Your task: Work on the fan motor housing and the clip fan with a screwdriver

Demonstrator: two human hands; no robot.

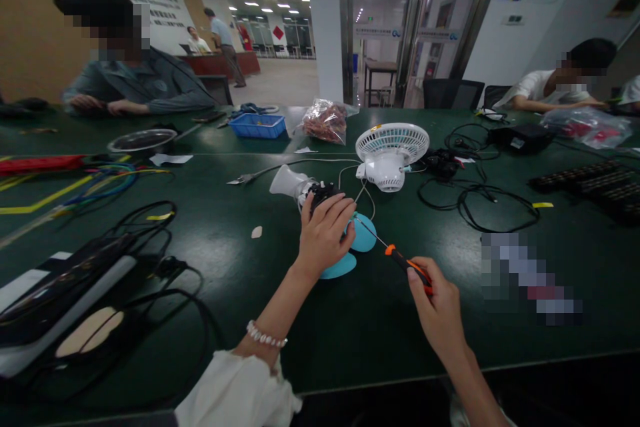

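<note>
My left hand is closed over a small fan motor unit, its fingers wrapped across the dark motor housing. A white flared base piece sticks out on the left of that unit. Beneath and beside my fingers show light-blue fan blades, partly hidden by the hand. My right hand grips an orange-and-black screwdriver. The screwdriver's thin shaft slants up to the left, its tip at the unit by my left fingertips; exact contact is too small to tell. Behind stands a white fan guard and housing.
A blue basket and a bag of reddish-brown material lie at the back. Black cables coil on the right. A power strip and wires are on the left. People sit across the green table.
</note>
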